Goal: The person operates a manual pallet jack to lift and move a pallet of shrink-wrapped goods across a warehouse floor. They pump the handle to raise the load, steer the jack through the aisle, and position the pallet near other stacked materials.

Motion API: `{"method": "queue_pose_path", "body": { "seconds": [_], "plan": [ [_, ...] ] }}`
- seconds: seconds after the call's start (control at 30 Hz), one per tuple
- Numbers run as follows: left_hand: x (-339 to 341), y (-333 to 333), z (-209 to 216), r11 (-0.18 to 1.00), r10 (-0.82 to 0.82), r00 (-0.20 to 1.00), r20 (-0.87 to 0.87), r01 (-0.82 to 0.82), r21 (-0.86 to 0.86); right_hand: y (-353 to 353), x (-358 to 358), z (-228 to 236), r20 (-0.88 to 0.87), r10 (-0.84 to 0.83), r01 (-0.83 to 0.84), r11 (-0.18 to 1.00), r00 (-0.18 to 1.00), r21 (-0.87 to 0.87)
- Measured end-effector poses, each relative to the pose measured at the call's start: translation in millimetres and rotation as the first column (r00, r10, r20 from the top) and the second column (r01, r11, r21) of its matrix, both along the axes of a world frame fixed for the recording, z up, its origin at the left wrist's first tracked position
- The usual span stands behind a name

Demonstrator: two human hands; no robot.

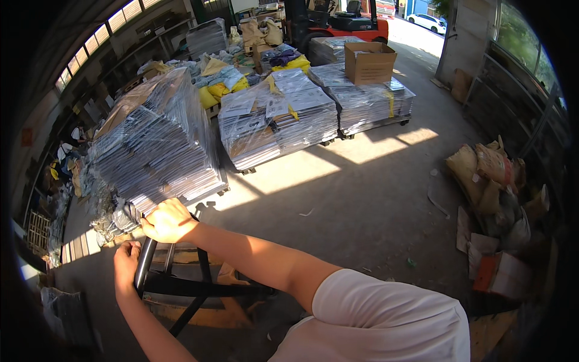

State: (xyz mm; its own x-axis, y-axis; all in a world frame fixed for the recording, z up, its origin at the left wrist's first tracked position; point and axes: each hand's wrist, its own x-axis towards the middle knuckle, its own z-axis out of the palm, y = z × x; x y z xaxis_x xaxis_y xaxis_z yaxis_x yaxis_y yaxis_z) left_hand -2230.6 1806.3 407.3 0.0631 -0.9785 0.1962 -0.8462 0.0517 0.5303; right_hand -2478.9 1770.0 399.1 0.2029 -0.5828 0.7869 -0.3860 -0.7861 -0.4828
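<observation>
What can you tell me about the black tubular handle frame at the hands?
The black tubular handle frame looks like painted metal. A thick, leaning bar meets a cross-member running rightward, with other bars around it. It shows at the lower left of the view. The right hand grips the thick bar's upper end; the left hand appears to touch its side, exact grip unclear.

Red forklift [354, 26] at back. 1 white car [426, 23] outside. Tan sacks [490, 166] heaped at right.
</observation>
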Motion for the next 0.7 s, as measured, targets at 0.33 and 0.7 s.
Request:
{"method": "queue_pose_path", "body": {
  "seconds": [0.33,0.7],
  "plan": [
    [-5.5,1.8,6.2,1.000,0.014,0.997,0.080,-0.015,0.014,-1.0,0.7,-2.0,-0.002,-0.018,0.018,1.000,1.000,0.004],
    [3.9,-2.2,-4.2,1.000,-0.017,1.000,0.008,0.017,-0.007,0.9,0.2,-2.5,-0.012,0.004,-0.004,0.999,1.000,0.032]
  ]
}}
